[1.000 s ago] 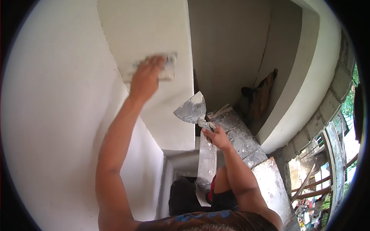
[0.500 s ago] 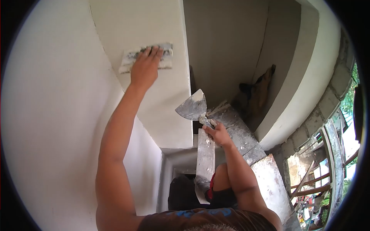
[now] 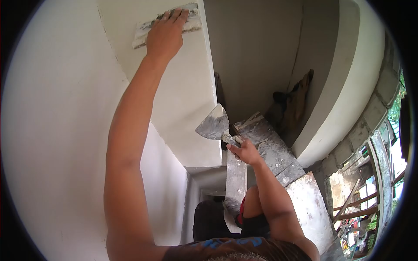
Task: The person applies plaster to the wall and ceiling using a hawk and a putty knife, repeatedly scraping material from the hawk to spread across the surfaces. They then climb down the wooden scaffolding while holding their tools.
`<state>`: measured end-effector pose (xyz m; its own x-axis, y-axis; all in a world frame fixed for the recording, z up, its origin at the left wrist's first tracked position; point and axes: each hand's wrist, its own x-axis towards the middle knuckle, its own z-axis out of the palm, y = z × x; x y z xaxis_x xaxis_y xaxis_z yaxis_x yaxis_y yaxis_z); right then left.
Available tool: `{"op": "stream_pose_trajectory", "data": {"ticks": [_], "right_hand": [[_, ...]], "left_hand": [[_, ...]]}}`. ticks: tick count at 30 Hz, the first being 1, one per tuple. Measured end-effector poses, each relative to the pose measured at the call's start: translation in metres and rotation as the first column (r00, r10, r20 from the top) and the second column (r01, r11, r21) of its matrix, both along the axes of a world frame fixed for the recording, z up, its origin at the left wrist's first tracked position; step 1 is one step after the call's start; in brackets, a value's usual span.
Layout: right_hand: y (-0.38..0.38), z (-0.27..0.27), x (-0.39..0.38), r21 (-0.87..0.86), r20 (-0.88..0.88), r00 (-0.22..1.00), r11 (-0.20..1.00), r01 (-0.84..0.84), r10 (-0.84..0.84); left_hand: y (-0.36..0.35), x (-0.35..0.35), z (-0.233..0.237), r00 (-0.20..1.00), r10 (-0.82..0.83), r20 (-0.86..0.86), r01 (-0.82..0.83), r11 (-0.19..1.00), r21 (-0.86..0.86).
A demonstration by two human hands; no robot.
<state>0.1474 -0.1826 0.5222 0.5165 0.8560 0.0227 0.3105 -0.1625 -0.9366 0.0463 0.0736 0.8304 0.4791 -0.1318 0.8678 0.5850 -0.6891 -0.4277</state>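
My left hand is at the upper part of the pale wall panel, its fingers over the back of a wide, plaster-smeared flat trowel that lies against the surface. Lower and to the right, my right hand grips the handle of a putty knife. The knife's broad blade points up and left, with whitish compound on it, in front of the panel's lower right edge.
A narrow plank runs beneath my right hand, beside spattered boards. A white wall rises on the left. A curved wall edge and concrete blocks stand on the right. Brown material leans in the recess.
My left hand and the flat trowel have moved up the panel, and the arm is stretched further. My right hand and the putty knife have shifted only slightly.
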Motion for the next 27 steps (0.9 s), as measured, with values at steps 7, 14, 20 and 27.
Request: {"op": "stream_pose_trajectory", "data": {"ticks": [7,14,20,27], "right_hand": [[-0.006,0.0,-0.006,0.118,-0.093,0.995,0.993,-0.028,0.039],[0.003,-0.007,0.001,0.114,-0.112,0.993,0.993,-0.031,0.044],[0.008,-0.013,0.01,-0.078,0.124,0.992,0.997,-0.02,0.029],[0.01,-0.012,0.017,-0.05,0.047,0.998,0.998,-0.047,0.049]], "left_hand": [[-0.012,-0.036,-0.161,0.95,-0.017,-0.311,-0.028,0.99,-0.141],[-0.018,-0.073,-0.053,0.984,-0.139,0.115,0.147,0.987,-0.063],[0.002,-0.046,0.046,0.997,-0.052,0.054,0.058,0.992,-0.114],[0.018,-0.037,-0.079,0.999,-0.016,-0.052,0.012,0.997,-0.074]]}}
